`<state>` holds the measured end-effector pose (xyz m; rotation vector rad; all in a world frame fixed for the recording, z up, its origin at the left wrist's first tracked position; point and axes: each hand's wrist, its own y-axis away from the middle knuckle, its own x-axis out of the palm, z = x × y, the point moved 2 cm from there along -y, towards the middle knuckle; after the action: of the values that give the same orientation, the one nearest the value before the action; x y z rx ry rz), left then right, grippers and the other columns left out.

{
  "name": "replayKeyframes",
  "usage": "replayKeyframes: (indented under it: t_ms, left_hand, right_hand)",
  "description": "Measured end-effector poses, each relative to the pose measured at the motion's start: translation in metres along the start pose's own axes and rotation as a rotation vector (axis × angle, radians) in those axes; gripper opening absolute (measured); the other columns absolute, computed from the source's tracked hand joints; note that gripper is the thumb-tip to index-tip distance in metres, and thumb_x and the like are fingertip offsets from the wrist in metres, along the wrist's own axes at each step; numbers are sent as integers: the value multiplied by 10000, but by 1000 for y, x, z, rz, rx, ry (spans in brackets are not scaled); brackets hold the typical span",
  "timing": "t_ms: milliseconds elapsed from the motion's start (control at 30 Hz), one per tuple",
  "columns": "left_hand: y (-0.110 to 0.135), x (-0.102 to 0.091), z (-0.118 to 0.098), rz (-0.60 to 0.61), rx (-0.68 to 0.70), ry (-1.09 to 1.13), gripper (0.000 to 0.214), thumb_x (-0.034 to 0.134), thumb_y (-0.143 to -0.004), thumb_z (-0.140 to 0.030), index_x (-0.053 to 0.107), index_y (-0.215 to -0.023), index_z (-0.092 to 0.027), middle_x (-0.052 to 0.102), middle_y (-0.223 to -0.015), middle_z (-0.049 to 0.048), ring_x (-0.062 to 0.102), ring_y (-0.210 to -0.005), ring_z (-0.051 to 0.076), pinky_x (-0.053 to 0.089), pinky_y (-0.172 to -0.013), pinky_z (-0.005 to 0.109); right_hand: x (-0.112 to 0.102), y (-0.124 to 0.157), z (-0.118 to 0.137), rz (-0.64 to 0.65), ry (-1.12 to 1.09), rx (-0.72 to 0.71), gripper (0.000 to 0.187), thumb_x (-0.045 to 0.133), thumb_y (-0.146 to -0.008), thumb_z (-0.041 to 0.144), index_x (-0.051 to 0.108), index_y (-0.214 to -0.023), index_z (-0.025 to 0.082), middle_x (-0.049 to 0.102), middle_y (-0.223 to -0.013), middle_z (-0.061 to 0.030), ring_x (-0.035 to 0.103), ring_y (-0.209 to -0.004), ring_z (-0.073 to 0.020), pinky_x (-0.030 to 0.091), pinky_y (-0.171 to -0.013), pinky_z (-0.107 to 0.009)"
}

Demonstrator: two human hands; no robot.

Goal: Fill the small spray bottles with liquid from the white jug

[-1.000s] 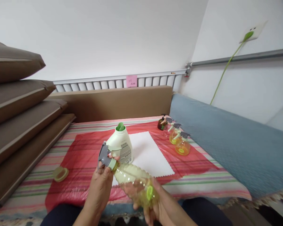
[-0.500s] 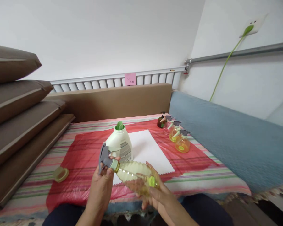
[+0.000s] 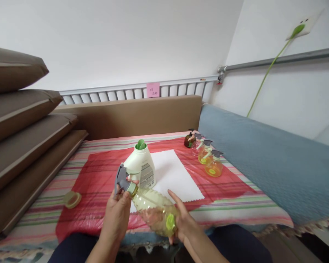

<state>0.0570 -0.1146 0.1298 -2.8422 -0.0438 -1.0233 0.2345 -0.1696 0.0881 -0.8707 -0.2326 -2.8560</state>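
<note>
Left hand [image 3: 117,213] on spray bottle [image 3: 150,208] near white bottle [image 3: 137,160], label [image 3: 147,175] blurred

This looks like a lived-in room in a home. Thick brown cushions with pale piping [image 3: 30,135] are stacked at left, and a long brown padded panel [image 3: 137,117] stands at the far side, before a white ribbed radiator [image 3: 120,95]. Soft blue fabric upholstery [image 3: 263,160] runs along the right, beside a multicoloured striped cloth [image 3: 241,208] with a domestic white wall socket [image 3: 308,23] above.
</note>
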Motion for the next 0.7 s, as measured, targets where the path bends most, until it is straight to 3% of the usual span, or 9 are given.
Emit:
replayKeyframes:
  t_ms: [67, 133, 233, 300, 367, 433, 500, 600, 700]
  left_hand:
    - [-2, 2, -3, -31, 22, 17, 270, 740, -648, -258, 659, -900, -206, 706, -877, 18, 630, -857, 126, 437, -832, 208]
    - [-3, 4, -5, -59, 30, 29, 219, 734, -654, -253, 663, -856, -205, 709, -843, 12, 639, -821, 125, 446, -816, 216]
    - [-3, 5, -5, -62, 18, 24, 222, 736, -646, -265, 668, -845, -193, 713, -868, 32, 645, -838, 153, 450, -829, 253]
    - [-2, 5, -4, -47, 3, 19, 279, 740, -640, -277, 666, -895, -191, 710, -924, 48, 638, -892, 172, 446, -850, 266]
    - [-1, 4, -1, -44, -5, 24, 292, 739, -643, -269, 662, -916, -196, 705, -961, 49, 631, -918, 169, 445, -853, 257]
    - [0, 3, 1, -56, -6, 20, 272, 731, -655, -254, 661, -911, -194, 703, -971, 52, 629, -926, 169, 445, -856, 260]
    - [0, 3, 3, -63, -6, 9, 268, 729, -656, -247, 659, -909, -191, 700, -972, 57, 627, -933, 183, 448, -857, 282]
    - [0, 2, 5, -58, -10, -1, 279, 725, -659, -250, 655, -922, -191, 695, -981, 61, 619, -954, 199, 449, -856, 301]
    - [0, 3, 5, -54, -22, -8, 291, 723, -662, -269, 655, -934, -195, 698, -977, 59, 612, -973, 194, 441, -863, 288]
  right_hand:
    - [4, 5, 3, -9, 5, -68, 1092, 813, -506, 430, 163, -1376, 314, 571, -1155, -86, 604, -703, -154, 468, -542, -243]
    - [7, 9, 6, -63, 5, -104, 1025, 825, -510, 319, 233, -1347, 328, 573, -1137, -59, 589, -820, -171, 458, -601, -232]
    - [9, 9, 9, -120, 9, -92, 808, 757, -604, 415, 353, -1289, 274, 619, -922, -33, 548, -623, -123, 402, -489, -207]
    - [9, 6, 7, -141, 4, -49, 657, 631, -702, 541, 427, -1238, 221, 609, -752, -11, 432, -437, -71, 329, -404, -194]
    - [9, 3, 4, -153, -17, 29, 597, 475, -784, 609, 467, -1199, 180, 594, -658, -1, 329, -345, -38, 281, -365, -187]
    - [11, 1, 3, -134, -53, 90, 611, 365, -825, 630, 465, -1199, 158, 606, -654, -18, 337, -332, -41, 283, -357, -189]
    - [14, 2, 5, -72, -93, 89, 632, 415, -804, 632, 418, -1239, 174, 643, -785, -61, 467, -420, -78, 332, -384, -197]
    - [15, 5, 11, -9, -107, 37, 784, 689, -684, 477, 278, -1315, 258, 623, -1040, -85, 592, -657, -136, 398, -463, -197]
    - [12, 5, 10, 44, -80, 85, 750, 662, -699, 505, 307, -1302, 233, 660, -933, -79, 531, -495, -81, 361, -405, -167]
